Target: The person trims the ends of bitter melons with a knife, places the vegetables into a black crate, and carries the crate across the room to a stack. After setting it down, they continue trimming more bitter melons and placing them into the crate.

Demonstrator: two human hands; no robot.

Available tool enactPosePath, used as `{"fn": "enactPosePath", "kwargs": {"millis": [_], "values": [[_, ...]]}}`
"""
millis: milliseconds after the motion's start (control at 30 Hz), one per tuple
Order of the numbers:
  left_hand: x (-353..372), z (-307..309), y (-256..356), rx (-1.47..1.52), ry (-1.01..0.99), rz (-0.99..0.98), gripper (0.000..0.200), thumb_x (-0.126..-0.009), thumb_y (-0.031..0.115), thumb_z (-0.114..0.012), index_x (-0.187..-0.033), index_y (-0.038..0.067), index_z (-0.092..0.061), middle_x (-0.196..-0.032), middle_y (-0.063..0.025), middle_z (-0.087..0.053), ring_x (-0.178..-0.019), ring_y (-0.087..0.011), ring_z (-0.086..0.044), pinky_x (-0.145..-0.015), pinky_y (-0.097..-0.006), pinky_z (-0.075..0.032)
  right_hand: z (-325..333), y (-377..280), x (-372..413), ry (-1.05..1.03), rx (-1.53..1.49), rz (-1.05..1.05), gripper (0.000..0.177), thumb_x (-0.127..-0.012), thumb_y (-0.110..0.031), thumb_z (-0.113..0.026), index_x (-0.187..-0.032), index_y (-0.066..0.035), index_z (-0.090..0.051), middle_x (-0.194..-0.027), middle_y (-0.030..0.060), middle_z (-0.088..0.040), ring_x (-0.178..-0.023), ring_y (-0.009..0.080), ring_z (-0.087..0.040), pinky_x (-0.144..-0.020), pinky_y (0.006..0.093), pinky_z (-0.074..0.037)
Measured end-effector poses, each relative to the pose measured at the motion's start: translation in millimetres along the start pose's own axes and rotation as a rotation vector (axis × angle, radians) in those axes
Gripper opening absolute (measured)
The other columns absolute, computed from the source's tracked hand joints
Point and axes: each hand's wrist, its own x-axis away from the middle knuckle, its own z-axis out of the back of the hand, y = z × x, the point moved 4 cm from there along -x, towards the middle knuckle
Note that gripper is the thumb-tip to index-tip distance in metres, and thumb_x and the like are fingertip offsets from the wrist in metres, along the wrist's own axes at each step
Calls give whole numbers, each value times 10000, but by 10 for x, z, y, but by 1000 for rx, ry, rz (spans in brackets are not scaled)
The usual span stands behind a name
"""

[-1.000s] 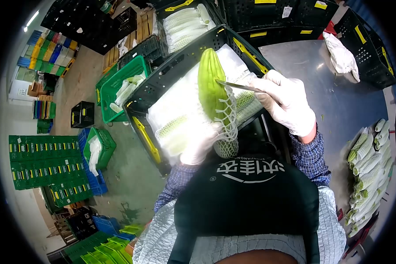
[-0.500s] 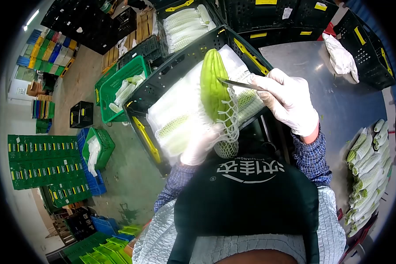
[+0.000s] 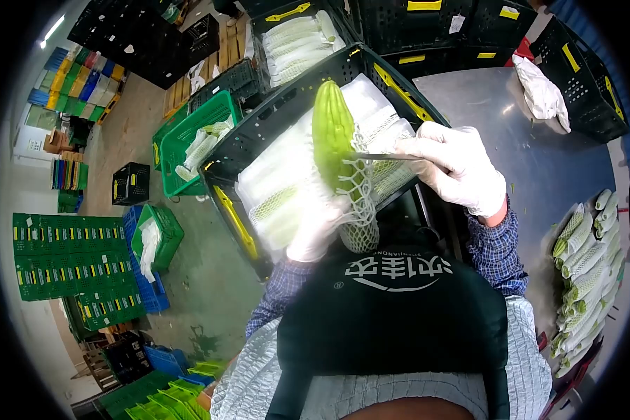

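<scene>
A pale green bitter melon (image 3: pixel 331 122) is held up over the crate, its upper part bare. White foam netting (image 3: pixel 360 220) is bunched around its lower end. My left hand (image 3: pixel 320 225), in a white glove, is closed around that lower part; the melon partly hides the fingers. In my gloved right hand (image 3: pixel 458 166) is a knife (image 3: pixel 381 157), the handle hidden in the fist. Its thin blade points left and overlaps the melon's right side at the netting's upper edge. Under both hands, the black crate (image 3: pixel 220 150) contains white liner and netted melons (image 3: pixel 276 203).
Another crate of netted melons (image 3: pixel 297 45) stands beyond. Left of it is a green basket (image 3: pixel 232 105) with loose netting. Many netted melons (image 3: pixel 588 280) are piled at right on the metal table (image 3: pixel 469 91), with a white bag (image 3: pixel 542 91) farther back.
The knife blade has swung lower, from slanting up across the bare melon to nearly level at the netting's edge. The melon has shifted slightly left; my left hand stays around it.
</scene>
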Motion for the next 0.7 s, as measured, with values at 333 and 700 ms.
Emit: {"fn": "enactPosePath", "kwargs": {"millis": [333, 700], "values": [[-56, 224, -119, 249, 33, 18, 614, -918, 454, -684, -1315, 22, -506, -1211, -159, -618, -1083, -287, -630, -937, -444, -538, -155, 72, 54, 124, -144, -66, 176, -891, -46, -633, -1049, -6, -700, -778, 103, -619, -640, 237, -597, -603, 313, -479], [-66, 314, -142, 274, 102, 6, 611, -917, 490, -666, -1300, 37, -521, -1162, -144, -625, -1052, -298, -635, -911, -468, -538, -365, 199, 138, 18, -125, -161, 148, -882, -70, -658, -1009, -9, -702, -755, 99, -634, -594, 211, -595, -571, 301, -475]]}}
